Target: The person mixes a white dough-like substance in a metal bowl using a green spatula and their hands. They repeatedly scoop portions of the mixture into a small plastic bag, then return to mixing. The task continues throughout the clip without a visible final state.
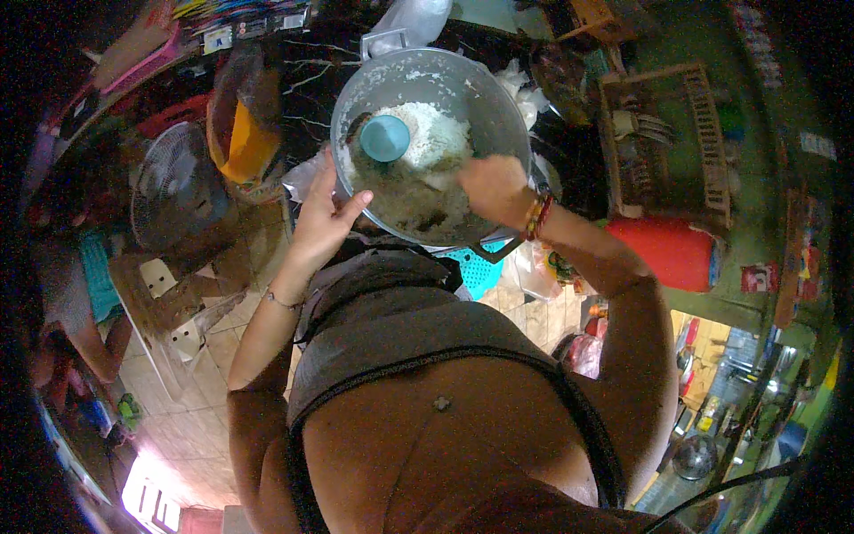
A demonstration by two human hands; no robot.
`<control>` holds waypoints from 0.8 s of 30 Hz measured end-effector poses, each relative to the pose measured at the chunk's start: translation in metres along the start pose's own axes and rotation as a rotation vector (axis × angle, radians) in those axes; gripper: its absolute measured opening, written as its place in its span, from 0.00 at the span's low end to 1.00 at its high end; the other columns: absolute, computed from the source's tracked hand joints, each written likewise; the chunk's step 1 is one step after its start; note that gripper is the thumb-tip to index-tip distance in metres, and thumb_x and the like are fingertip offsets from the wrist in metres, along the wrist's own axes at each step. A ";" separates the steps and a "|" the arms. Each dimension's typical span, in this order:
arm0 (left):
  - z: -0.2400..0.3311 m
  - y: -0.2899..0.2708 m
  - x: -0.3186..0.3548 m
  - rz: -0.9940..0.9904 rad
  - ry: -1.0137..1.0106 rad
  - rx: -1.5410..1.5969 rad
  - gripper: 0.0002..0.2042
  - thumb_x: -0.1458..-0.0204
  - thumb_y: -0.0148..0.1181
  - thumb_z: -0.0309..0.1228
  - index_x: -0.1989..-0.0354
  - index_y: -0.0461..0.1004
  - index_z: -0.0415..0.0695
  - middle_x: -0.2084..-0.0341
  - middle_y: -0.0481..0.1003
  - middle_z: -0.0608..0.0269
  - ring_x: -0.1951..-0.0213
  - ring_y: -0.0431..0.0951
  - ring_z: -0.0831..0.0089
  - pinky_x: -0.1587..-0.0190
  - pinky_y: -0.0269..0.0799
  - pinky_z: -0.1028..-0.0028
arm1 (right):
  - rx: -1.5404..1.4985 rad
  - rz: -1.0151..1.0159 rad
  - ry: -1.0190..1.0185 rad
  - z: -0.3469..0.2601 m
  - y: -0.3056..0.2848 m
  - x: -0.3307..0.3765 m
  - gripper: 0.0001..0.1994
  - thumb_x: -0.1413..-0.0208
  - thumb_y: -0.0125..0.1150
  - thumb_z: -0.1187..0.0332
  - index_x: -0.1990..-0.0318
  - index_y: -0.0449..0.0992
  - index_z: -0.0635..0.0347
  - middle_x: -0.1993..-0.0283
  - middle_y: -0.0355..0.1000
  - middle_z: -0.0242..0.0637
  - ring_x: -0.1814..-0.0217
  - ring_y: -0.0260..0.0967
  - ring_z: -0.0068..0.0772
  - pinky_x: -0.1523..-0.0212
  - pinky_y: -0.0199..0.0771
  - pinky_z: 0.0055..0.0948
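A large grey metal pot (498, 98) stands before me on a dark surface. White, grainy or powdery stuff (440, 133) lies in its far part, and a darker brownish mass (409, 200) fills the near part. A light blue cup (385, 139) rests on the contents, left of the middle. My left hand (322, 218) holds the pot's near left side, thumb at the rim and fingers along the outer wall. Inside the right part of the pot, my right hand (498, 189) is curled and blurred over the contents. Whatever its fingers hold is hidden.
A fan (178, 182) and a bag with a yellow-orange panel (249, 147) stand to the left, near a small wooden table (160, 329). On the right are a wicker rack (667, 147) and a red container (667, 254). A turquoise perforated basket (479, 270) sits below the pot.
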State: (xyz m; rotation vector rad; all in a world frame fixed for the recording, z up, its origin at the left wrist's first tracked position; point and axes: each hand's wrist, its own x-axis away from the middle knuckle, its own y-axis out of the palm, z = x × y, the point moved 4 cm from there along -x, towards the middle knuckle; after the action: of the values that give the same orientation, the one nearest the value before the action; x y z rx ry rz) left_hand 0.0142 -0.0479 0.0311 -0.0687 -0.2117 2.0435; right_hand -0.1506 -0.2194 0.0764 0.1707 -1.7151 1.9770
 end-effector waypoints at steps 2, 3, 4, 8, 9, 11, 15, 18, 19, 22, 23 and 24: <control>-0.003 -0.001 0.000 0.006 0.054 -0.027 0.39 0.49 0.61 0.32 0.35 0.43 0.33 0.38 0.53 0.44 0.38 0.57 0.61 0.39 0.53 0.70 | 0.061 0.046 0.078 0.019 0.010 -0.015 0.10 0.52 0.52 0.65 0.76 0.79 0.56 0.74 0.76 0.40 0.72 0.76 0.40 0.76 0.76 0.39; -0.006 0.001 -0.003 -0.001 0.078 -0.039 0.39 0.49 0.61 0.32 0.35 0.43 0.33 0.38 0.53 0.45 0.38 0.56 0.62 0.39 0.54 0.70 | 0.085 0.062 0.124 0.027 0.020 -0.017 0.10 0.52 0.52 0.65 0.76 0.79 0.56 0.74 0.76 0.40 0.72 0.76 0.39 0.76 0.76 0.39; -0.008 0.002 -0.004 -0.002 0.103 -0.041 0.39 0.49 0.61 0.32 0.35 0.43 0.33 0.37 0.53 0.44 0.38 0.56 0.62 0.39 0.54 0.70 | 0.060 -0.008 0.211 0.019 0.027 -0.024 0.10 0.52 0.52 0.66 0.76 0.79 0.57 0.74 0.76 0.41 0.73 0.76 0.40 0.76 0.76 0.39; -0.008 0.001 0.000 -0.018 0.079 0.026 0.38 0.49 0.61 0.32 0.35 0.44 0.34 0.37 0.52 0.45 0.36 0.53 0.62 0.38 0.51 0.70 | 0.004 0.088 -0.021 -0.021 0.018 -0.005 0.08 0.55 0.53 0.66 0.77 0.78 0.56 0.77 0.74 0.41 0.75 0.75 0.41 0.76 0.75 0.41; -0.006 0.001 -0.001 -0.020 0.048 0.064 0.38 0.50 0.61 0.32 0.35 0.44 0.35 0.37 0.52 0.45 0.36 0.52 0.62 0.37 0.50 0.70 | 0.008 0.040 -0.046 -0.019 0.014 -0.003 0.07 0.56 0.54 0.67 0.76 0.78 0.55 0.75 0.74 0.40 0.73 0.75 0.41 0.75 0.75 0.40; -0.005 0.000 -0.002 -0.018 0.091 0.017 0.38 0.50 0.61 0.32 0.35 0.45 0.35 0.36 0.51 0.46 0.36 0.52 0.62 0.36 0.48 0.69 | 0.017 -0.055 -0.097 -0.015 0.010 0.000 0.05 0.58 0.55 0.69 0.74 0.77 0.53 0.72 0.74 0.38 0.69 0.75 0.39 0.73 0.75 0.37; -0.010 0.002 -0.002 0.009 0.094 0.099 0.37 0.50 0.61 0.33 0.35 0.46 0.36 0.36 0.52 0.47 0.35 0.52 0.62 0.36 0.47 0.69 | 0.166 0.207 0.038 0.044 -0.011 -0.034 0.06 0.57 0.54 0.69 0.70 0.76 0.53 0.70 0.74 0.37 0.67 0.75 0.38 0.72 0.76 0.37; -0.007 0.000 -0.003 -0.012 0.085 0.053 0.37 0.50 0.60 0.30 0.35 0.46 0.37 0.37 0.52 0.46 0.35 0.52 0.61 0.36 0.47 0.69 | 0.226 0.273 0.064 0.060 0.002 -0.079 0.07 0.54 0.52 0.69 0.67 0.76 0.52 0.70 0.74 0.36 0.68 0.75 0.39 0.72 0.75 0.37; -0.003 0.001 -0.003 -0.041 0.035 0.124 0.37 0.49 0.60 0.30 0.34 0.45 0.38 0.36 0.51 0.49 0.35 0.50 0.62 0.35 0.44 0.68 | 0.246 0.258 0.026 0.062 0.022 -0.094 0.08 0.53 0.51 0.69 0.66 0.75 0.53 0.69 0.74 0.36 0.68 0.75 0.39 0.73 0.75 0.37; 0.009 0.004 0.000 -0.063 -0.017 0.169 0.36 0.48 0.58 0.31 0.34 0.45 0.39 0.34 0.49 0.53 0.33 0.46 0.65 0.34 0.39 0.68 | 0.151 0.237 0.059 0.060 0.027 -0.091 0.09 0.52 0.50 0.68 0.69 0.77 0.57 0.71 0.75 0.41 0.68 0.76 0.43 0.71 0.76 0.41; 0.001 0.004 0.000 -0.030 0.039 0.083 0.35 0.48 0.58 0.31 0.34 0.46 0.39 0.34 0.49 0.53 0.33 0.46 0.64 0.34 0.39 0.68 | 0.095 0.231 0.095 0.060 0.024 -0.085 0.10 0.52 0.50 0.68 0.71 0.79 0.58 0.71 0.76 0.43 0.69 0.76 0.45 0.70 0.76 0.43; -0.003 0.004 0.002 0.002 0.091 0.001 0.35 0.48 0.58 0.31 0.34 0.46 0.39 0.34 0.49 0.53 0.33 0.46 0.64 0.34 0.39 0.67 | 0.088 0.209 0.087 0.062 0.024 -0.081 0.10 0.52 0.50 0.68 0.72 0.79 0.59 0.71 0.76 0.43 0.69 0.76 0.45 0.70 0.77 0.43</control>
State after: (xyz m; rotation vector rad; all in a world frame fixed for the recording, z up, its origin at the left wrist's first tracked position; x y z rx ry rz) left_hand 0.0103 -0.0474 0.0277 -0.1609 -0.1533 2.0374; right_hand -0.1060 -0.3038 0.0331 -0.0666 -1.6485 2.1774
